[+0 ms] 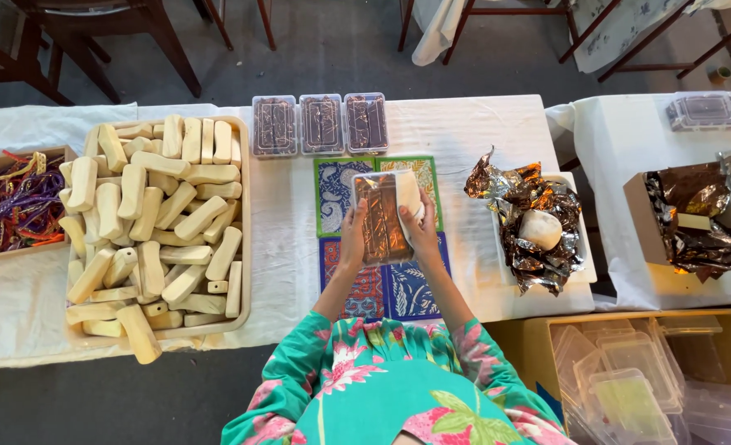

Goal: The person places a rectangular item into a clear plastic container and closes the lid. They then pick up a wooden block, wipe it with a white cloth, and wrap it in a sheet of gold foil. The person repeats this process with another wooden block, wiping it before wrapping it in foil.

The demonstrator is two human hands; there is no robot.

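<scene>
Head view. Left hand (354, 233) and right hand (421, 224) each grip one long side of a clear plastic box (384, 217) containing a foil-wrapped bar, held above four patterned mats (335, 191) at the table's centre. Left: wooden tray (244, 206) heaped with pale wooden blocks (152, 216). Behind: three filled clear boxes (321, 124). Right: white tray (584, 259) of crumpled foil sheets (538, 227).

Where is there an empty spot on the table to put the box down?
Bare white cloth shows between the wooden tray of pale blocks and the patterned mats, and behind the mats, right of the three filled clear boxes. It is crowded around the foil pile. Both hands, left and right, hold a clear box above the mats.
</scene>
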